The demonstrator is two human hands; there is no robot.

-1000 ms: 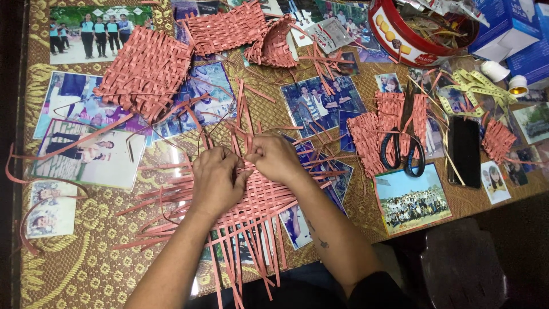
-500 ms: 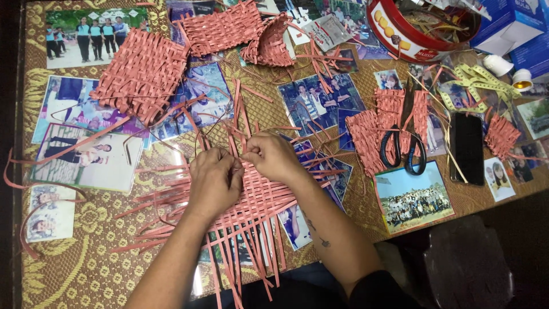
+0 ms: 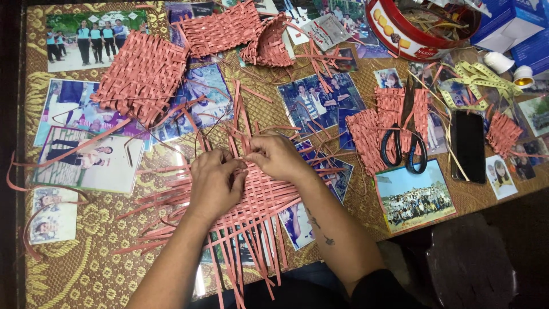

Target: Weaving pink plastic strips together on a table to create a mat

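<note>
The mat (image 3: pixel 251 200) of pink paper strips lies at the lower middle of the frame, on the desk (image 3: pixel 86 269), directly under both hands. Its middle part looks already woven into a tight checker pattern, but many loose strip ends come out on every side: long ones toward the bottom edge, some to the left, and several standing up toward the top. So I judge the weaving to be perhaps half done; the edges are not closed and the strips are not trimmed. The left hand (image 3: pixel 214 186) lies flat on the woven part with fingers bent, pressing it down, and its fingertips meet the right hand (image 3: pixel 277 157), which is pinched narrow on a strip (image 3: pixel 243 123) at the upper edge of the mat. Finished or partly finished woven pieces are nearby: a square piece (image 3: pixel 140 77) at the upper left, another piece (image 3: pixel 220 28) at the top middle beside a small curved basket shape (image 3: pixel 269 43), and smaller pieces (image 3: pixel 377 129) at the right, with scissors (image 3: pixel 403 149) on them. A phone (image 3: pixel 468 146) lies further right, and a red round tin (image 3: pixel 412 31) stands at the top right. The exact strip that the fingers hold is hard to make out, because the fingers cover the crossing point. The lower ends of the strips are cut off by the frame, and the hands hide part of the woven middle.
</note>
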